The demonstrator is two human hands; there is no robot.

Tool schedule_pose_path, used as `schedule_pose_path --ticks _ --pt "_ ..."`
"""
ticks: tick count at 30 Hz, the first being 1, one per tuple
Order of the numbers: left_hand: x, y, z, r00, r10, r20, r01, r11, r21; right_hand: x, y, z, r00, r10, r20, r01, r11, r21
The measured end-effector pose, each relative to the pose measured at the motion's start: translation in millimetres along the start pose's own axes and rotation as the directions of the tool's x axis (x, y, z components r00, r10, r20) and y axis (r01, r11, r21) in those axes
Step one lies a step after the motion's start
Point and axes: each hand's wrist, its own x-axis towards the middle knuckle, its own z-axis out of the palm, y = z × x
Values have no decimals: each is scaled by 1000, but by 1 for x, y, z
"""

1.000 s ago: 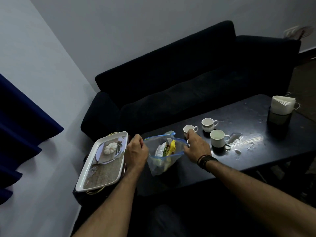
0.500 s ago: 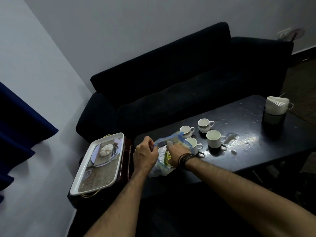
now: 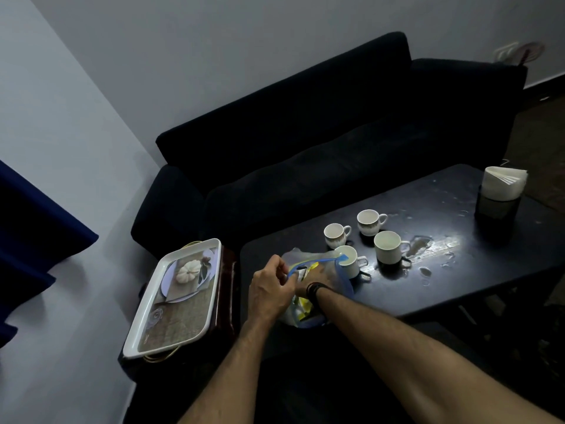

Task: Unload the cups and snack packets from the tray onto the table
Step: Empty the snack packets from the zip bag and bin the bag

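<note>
Nearby, dark wet table (image 3: 458,289) fronts black sofa (image 3: 305,142); left hand (image 3: 269,293) pinches bag (image 3: 342,276), right hand (image 3: 318,275) grip hidden inside.

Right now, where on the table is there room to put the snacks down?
The bare table along the near edge, right of the clear bag and below the four cups, is free. So is the far strip between the cups and the napkin holder. Around the cups it's crowded, with wet patches beside them.

Dark sofa (image 3: 305,142) stood behind, against pale wall (image 3: 214,41). Blue curtain (image 3: 30,240) hung at left. Napkin stack (image 3: 503,182) sat upright in dark holder (image 3: 495,208), far right. Wet patch (image 3: 434,249) glared nearby.
</note>
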Motion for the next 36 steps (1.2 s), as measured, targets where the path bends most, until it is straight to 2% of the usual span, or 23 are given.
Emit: schedule_pose_path --ticks 6,9,13,17,20,23,25,27,29,32,34,36 --pt "-1 -16 5 1000 -19 9 19 998 -54 11 -13 24 996 83 -35 -73 973 219" --pt "-2 -23 2 998 -55 -2 55 998 -39 10 -21 26 1000 -13 4 12 990 143" --pt "-8 -26 -4 994 -102 -46 103 994 37 6 -23 25 995 -94 -25 95 994 56" --pt "-10 -30 -14 974 -201 -106 213 970 117 -3 -23 17 976 -213 -40 212 977 -12" --pt "-7 -37 -23 952 -267 -152 284 953 105 -17 -31 -3 925 -371 -79 367 928 -62" --pt "-3 -39 -35 923 -328 -200 346 936 64 -41 -47 -28 835 -542 -94 522 835 -173" --pt "2 -39 -43 899 -363 -244 384 922 44 -56 -58 -48 792 -601 -110 581 797 -166" --pt "8 -39 -55 875 -386 -292 413 910 35 -65 -66 -71 781 -617 -99 616 786 -48" --pt "12 -40 -69 850 -407 -334 440 898 25 -68 -70 -93 784 -620 -21 609 763 216" --pt "15 -47 -84 816 -448 -364 491 871 30 -59 -65 -117 766 -634 111 416 619 666" --pt "15 -52 -89 806 -472 -358 514 857 29 -45 -55 -123 785 -609 111 280 510 813" --pt "15 -57 -93 797 -474 -374 520 854 24 -29 -46 -119 848 -525 66 195 426 883"
